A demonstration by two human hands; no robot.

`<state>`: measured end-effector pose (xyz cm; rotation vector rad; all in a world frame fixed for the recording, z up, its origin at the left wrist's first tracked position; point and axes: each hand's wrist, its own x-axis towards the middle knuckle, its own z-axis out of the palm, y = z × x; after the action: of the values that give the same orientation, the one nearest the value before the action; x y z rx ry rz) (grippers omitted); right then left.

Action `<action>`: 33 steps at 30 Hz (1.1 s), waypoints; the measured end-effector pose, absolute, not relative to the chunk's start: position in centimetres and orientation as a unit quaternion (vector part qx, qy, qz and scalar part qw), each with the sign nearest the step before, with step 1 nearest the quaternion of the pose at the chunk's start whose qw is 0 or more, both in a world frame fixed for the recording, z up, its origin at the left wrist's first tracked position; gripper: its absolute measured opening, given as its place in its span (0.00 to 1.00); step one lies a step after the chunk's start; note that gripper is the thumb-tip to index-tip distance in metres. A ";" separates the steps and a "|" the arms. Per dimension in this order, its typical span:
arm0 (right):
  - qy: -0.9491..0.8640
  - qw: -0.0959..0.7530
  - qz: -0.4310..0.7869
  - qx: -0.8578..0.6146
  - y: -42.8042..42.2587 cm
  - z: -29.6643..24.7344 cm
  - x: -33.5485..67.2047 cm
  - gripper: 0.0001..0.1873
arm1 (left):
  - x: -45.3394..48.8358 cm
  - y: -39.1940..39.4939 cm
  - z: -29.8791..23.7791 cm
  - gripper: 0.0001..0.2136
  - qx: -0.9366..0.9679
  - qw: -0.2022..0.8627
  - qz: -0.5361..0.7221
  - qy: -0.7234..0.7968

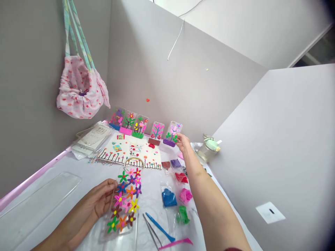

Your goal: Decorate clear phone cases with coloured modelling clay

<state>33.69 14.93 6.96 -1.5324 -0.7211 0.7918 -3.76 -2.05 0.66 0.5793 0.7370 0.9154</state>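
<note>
My left hand [101, 197] grips the left edge of a clear phone case [121, 228] covered with several colourful clay flowers. With my right arm stretched far forward, my right hand [183, 142] pinches the right edge of another clear phone case [177, 125]. That one leans by the back wall and bears a pink flower, green leaves and a purple clay base. Left of it, several similar decorated cases line the wall, among them one with a brown base [157, 131] and one with a green base [141, 123]. The right fingertips are partly hidden.
A painted sheet [125, 150] lies before the cases. Bags of coloured clay, including blue clay [169, 198], tweezers [151, 230], a blue tool [159, 226] and a pink tool [178, 243] are on the table. A jar [208, 150] stands right; a fabric pouch [81, 90] hangs left.
</note>
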 end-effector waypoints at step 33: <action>-0.695 0.541 0.016 -0.473 -22.5 4.3 7.2 0.17 | -4.9 -17.3 2.1 0.18 0.172 0.752 0.498 0.398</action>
<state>7.24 -22.51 4.27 -1.1236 -1.6523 0.0384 -4.88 -17.34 2.05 0.3749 0.8687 1.0867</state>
